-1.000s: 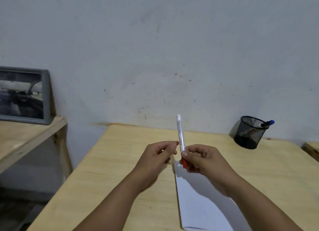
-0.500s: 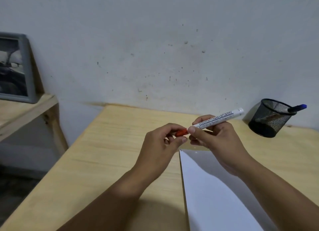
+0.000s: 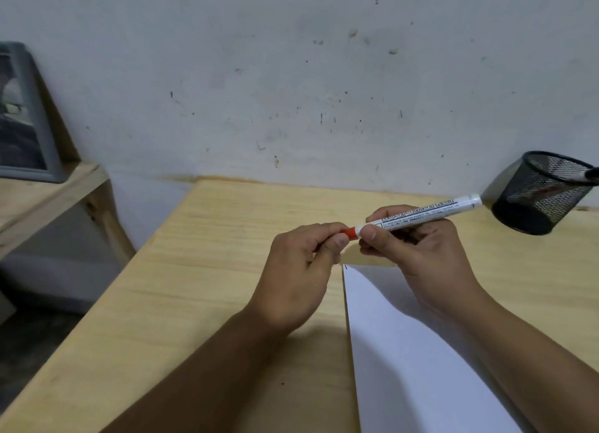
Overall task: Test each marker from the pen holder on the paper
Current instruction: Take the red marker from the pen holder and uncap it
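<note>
One marker (image 3: 418,215) is held in the air above the table (image 3: 194,270), just past the far edge of the paper (image 3: 405,351). Barrel white with black print; red cap (image 3: 349,232) on the near-left end. Long axis runs close to level, slightly tilted: capped end points left and toward the person, bare white end points right and up toward the pen holder (image 3: 544,194).

Right hand (image 3: 421,254) is wrapped around the barrel, thumb pressed on top just beside the cap, fingers curled beneath. Left hand (image 3: 301,270) pinches the red cap between thumb and forefinger; remaining fingers folded in. Cap seated on the barrel, no gap visible.

Paper lies flat on the table below the right wrist, with a small dark mark at its far-left corner. Pen holder, black mesh, stands at the far right near the wall, well apart from both hands; a dark-ended pen (image 3: 591,174) sticks out of it. A grey picture frame (image 3: 29,115) leans on a side shelf at far left.
</note>
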